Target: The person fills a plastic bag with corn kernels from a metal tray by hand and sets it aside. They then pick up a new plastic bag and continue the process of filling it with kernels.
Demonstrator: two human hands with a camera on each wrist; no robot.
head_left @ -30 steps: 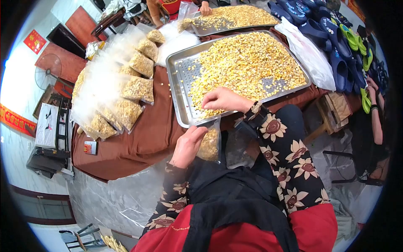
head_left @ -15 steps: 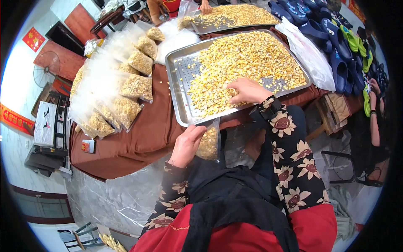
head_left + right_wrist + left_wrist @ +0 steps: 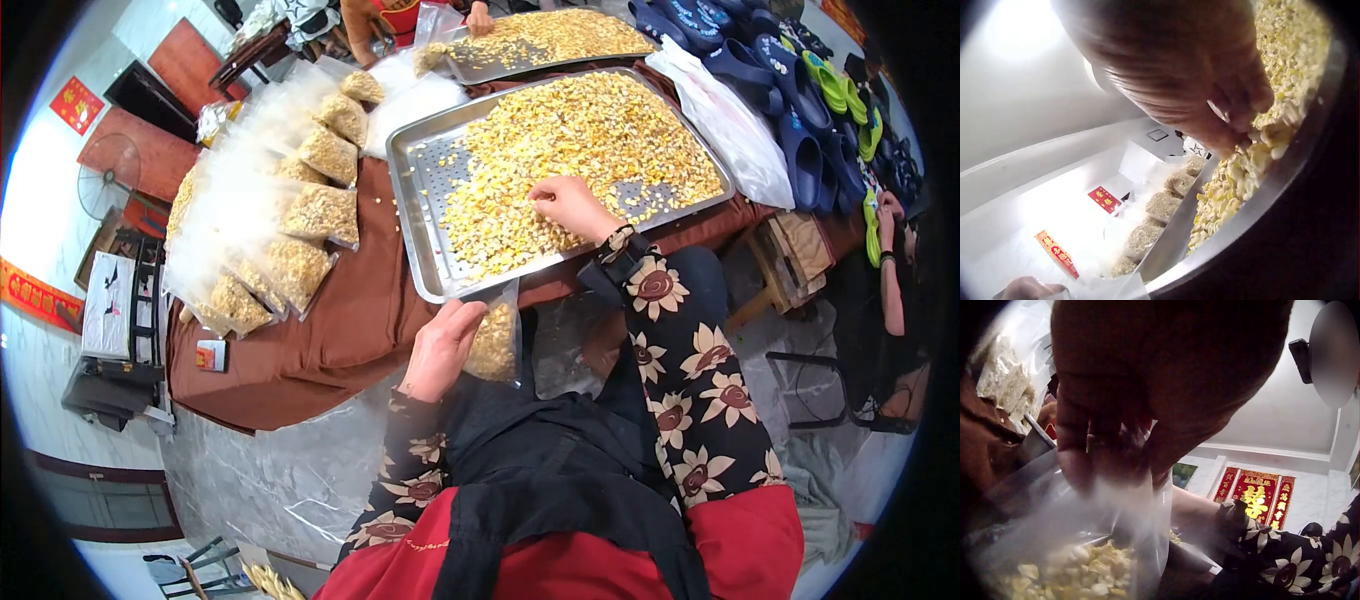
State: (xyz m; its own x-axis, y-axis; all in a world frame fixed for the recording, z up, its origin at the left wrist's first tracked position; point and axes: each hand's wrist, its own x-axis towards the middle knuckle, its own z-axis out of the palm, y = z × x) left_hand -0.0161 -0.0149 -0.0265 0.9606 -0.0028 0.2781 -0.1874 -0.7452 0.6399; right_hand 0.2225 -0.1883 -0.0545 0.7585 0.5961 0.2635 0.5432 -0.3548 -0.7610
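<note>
In the head view, the left hand grips the top of a clear bag that hangs at the near-left edge of a perforated metal tray. Yellow kernels fill the bag's lower part; the left wrist view shows those kernels below the hand. The right hand is over the tray's near side, its fingers curled at the heap of yellow kernels. Up close in the right wrist view, fingertips of that hand touch the kernels. Its palm is hidden.
Filled clear bags stand along the left of the brown cloth, near a small box. Behind is a second tray with another person's hand. A white plastic bag and clogs lie to the right.
The right hand has moved from the tray's near-left rim to the right and onto the heap, and its spread fingers have curled. The left hand stays at the bag.
</note>
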